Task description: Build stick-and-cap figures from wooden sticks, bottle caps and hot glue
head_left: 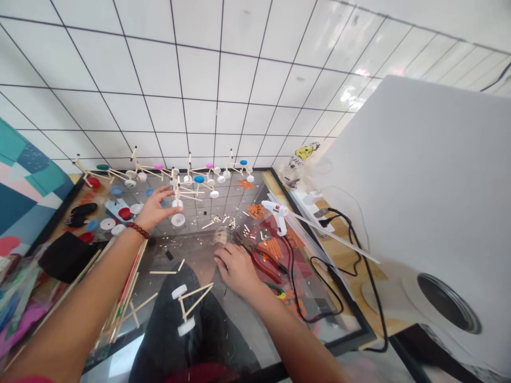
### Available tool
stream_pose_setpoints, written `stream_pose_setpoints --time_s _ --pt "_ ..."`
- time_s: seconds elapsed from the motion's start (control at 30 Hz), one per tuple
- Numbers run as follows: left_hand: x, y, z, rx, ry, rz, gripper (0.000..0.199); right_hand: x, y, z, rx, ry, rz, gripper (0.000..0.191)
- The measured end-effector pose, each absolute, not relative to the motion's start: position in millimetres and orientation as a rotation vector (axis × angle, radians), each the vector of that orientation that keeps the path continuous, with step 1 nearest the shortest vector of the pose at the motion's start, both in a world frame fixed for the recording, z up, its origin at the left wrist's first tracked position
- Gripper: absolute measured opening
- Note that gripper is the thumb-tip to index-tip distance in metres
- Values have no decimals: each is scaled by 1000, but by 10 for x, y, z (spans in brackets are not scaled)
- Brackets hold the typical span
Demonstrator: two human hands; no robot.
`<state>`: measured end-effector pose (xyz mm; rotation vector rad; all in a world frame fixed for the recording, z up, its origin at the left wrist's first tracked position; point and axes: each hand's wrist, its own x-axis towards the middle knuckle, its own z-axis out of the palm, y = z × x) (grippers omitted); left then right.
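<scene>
"Largest first: what's there?"

"The tiled wall (199, 80), then the glass tabletop (159, 244). Red-handled pliers (266, 271) lie on the glass, just beside the right hand (239, 268)."

"Is that hand gripping anything?"

"I can't tell. It rests low with its fingers bent, and their undersides are hidden."

"And the left hand (155, 210)?"

"Its thumb and fingers pinch a small stick model (187, 192), well to the left of the white glue gun (276, 208) and near the other models (158, 166) by the wall."

"How would the small one handle?"

"Very light, I'd judge. The sticks look stiff but thin, and the joints could give under a sideways push. The best hold is probably the present one, at the upright end by the white wheel (178, 204), which may be a bit slick."

"Which way does it point?"

"Its long axis runs left to right, roughly along the wall. The upright end is at the left, and the sticks reach rightward. A blue cap (199, 180) crowds that side, so I can't tell exactly where the model ends."

"Anything smaller?"

"Pale scraps (216, 218), scattered on the glass between the hands."
</scene>
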<state>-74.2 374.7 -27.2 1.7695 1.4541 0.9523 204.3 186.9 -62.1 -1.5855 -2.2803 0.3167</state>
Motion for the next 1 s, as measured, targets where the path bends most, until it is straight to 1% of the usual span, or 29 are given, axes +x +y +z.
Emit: stream_pose_setpoints --time_s 0.33,0.67,1.0 --pt "-806 3791 -496 1861 1476 993 60 2049 1862 -629 -1593 -2268 331 18" --pt "-738 3739 -490 1858 1514 1011 70 2057 1845 -631 -1598 -2279 313 16" --pt "-749 3668 -531 1861 1493 1095 66 2050 1859 -618 -1617 -2299 334 20"
